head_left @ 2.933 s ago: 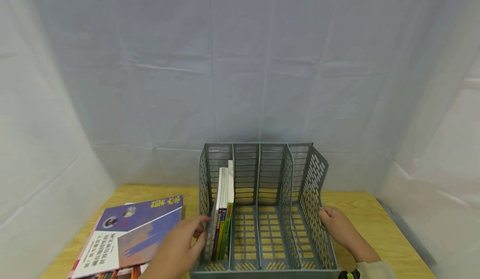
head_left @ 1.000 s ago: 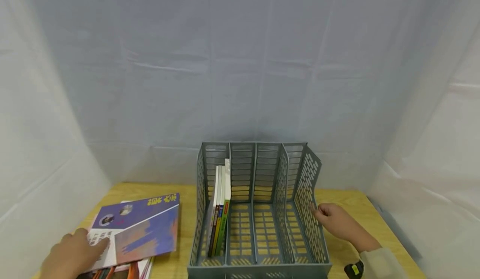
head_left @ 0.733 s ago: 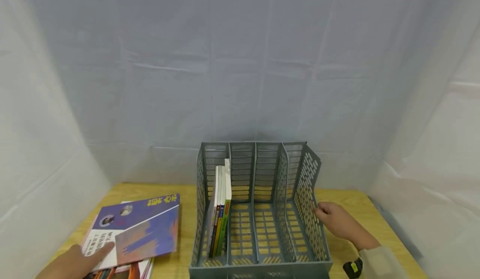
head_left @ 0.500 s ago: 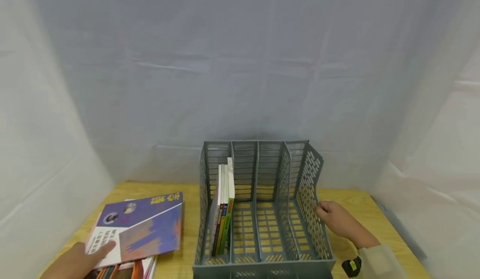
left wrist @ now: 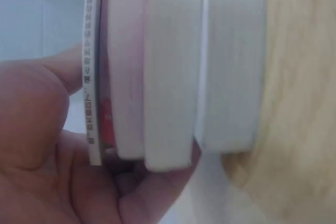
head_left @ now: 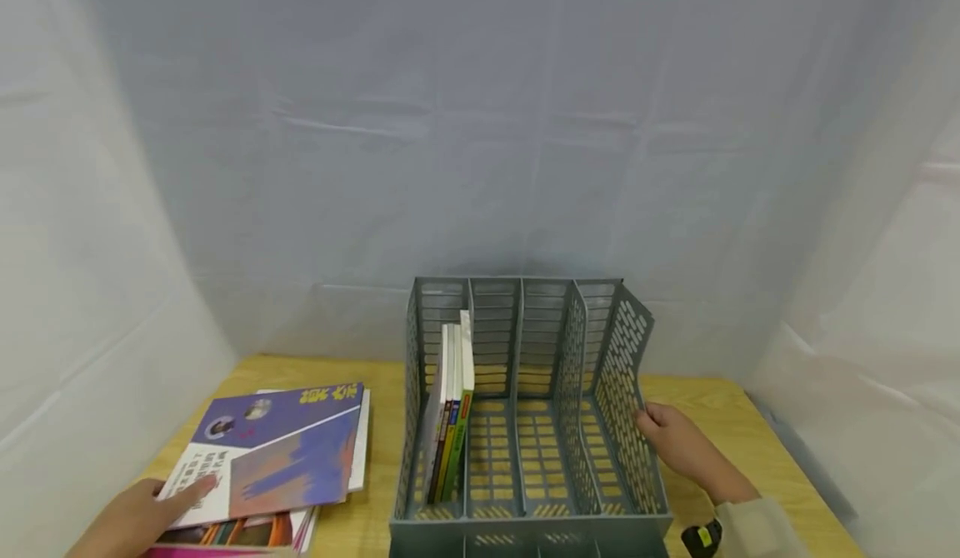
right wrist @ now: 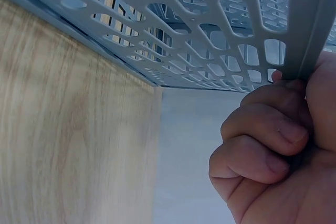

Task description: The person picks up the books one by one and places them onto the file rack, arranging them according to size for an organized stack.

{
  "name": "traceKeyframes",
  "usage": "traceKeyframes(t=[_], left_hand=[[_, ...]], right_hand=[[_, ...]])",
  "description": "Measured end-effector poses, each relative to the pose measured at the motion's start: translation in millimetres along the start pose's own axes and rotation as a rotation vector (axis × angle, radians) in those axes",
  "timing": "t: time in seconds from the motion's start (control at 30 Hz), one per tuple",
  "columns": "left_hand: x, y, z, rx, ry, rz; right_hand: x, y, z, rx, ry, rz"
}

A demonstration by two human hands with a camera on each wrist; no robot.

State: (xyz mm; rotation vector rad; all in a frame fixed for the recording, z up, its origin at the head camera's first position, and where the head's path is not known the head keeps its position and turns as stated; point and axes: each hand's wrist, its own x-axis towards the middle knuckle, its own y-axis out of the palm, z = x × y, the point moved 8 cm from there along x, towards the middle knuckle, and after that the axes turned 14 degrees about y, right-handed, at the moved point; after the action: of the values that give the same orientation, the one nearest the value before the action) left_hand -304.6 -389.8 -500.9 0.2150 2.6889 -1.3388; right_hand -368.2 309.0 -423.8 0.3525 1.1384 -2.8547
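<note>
My left hand (head_left: 135,518) grips the near left corner of a book pile, its thumb across the purple-and-white book (head_left: 296,462) on top. In the left wrist view, the fingers (left wrist: 152,195) curl round the ends of the upper books, including a thick white-edged book (left wrist: 170,77); another thick book (left wrist: 233,72) lies below, against the table. My right hand (head_left: 684,445) pinches the edge of the right side wall of a grey perforated file rack (head_left: 528,530), with the other fingers curled. Several thin books (head_left: 452,416) stand in the rack's leftmost compartment, leaning slightly.
The rack and the pile stand on a wood-grain table (head_left: 378,425). A picture-covered book (head_left: 251,533) shows beneath the purple one. White sheeting (head_left: 480,125) encloses the back and both sides. A dark wristband (head_left: 701,539) sits on the right wrist.
The left hand has gone from the rack's books to the pile on the left and taken hold there. The purple book has slid slightly, baring a white edge beneath. The right hand keeps its grip.
</note>
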Motion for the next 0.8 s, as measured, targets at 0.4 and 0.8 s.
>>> traceKeyframes(t=[0.4,0.8], left_hand=[[-10.0,-31.6,8.4,0.02,-0.087,-0.388],[-81.9,-107.9,-123.2,-0.032,0.069,-1.068]], right_hand=[[-4,0,-1,0.03,0.005,-0.015],[-4,6,1,0.03,0.021,-0.03]])
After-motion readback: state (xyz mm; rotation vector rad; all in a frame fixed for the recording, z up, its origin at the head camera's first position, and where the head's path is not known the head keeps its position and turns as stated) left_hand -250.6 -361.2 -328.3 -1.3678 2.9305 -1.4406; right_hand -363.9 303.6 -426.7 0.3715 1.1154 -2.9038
